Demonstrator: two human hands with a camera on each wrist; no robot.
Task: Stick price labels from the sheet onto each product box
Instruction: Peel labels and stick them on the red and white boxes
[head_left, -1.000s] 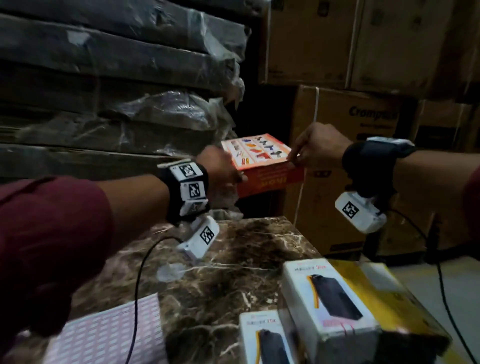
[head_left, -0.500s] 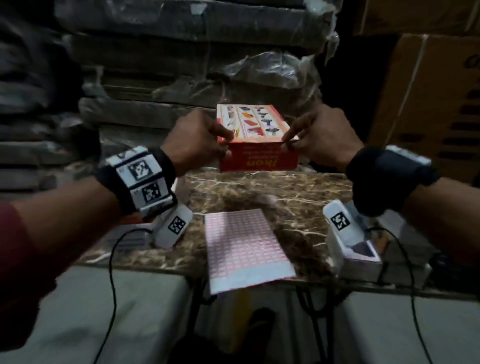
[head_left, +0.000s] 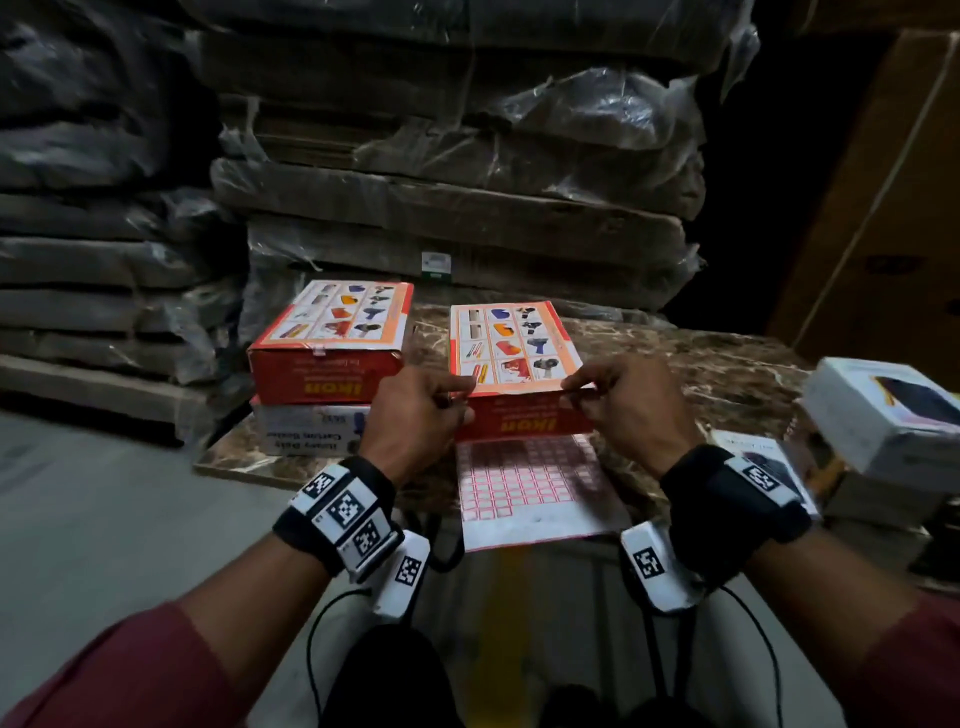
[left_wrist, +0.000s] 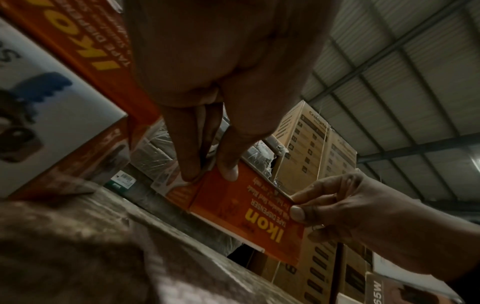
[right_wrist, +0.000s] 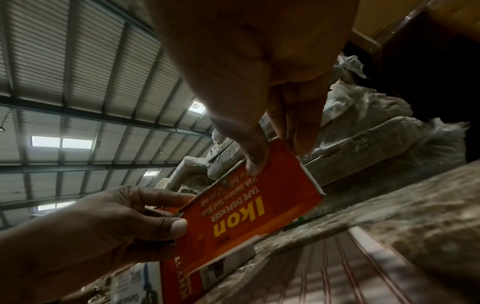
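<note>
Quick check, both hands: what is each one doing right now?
Left hand: grips the near left corner of the orange Ikon box.
Right hand: pinches the same box's near right corner.

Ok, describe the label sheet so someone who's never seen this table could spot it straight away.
Start at the marble table and go to its near edge, in front of the orange Ikon box that both hands hold. The label sheet lies flat there, between the wrists, its near end overhanging the edge. Unlike the boxes around it, it is thin paper, gridded with small red-bordered squares.
</note>
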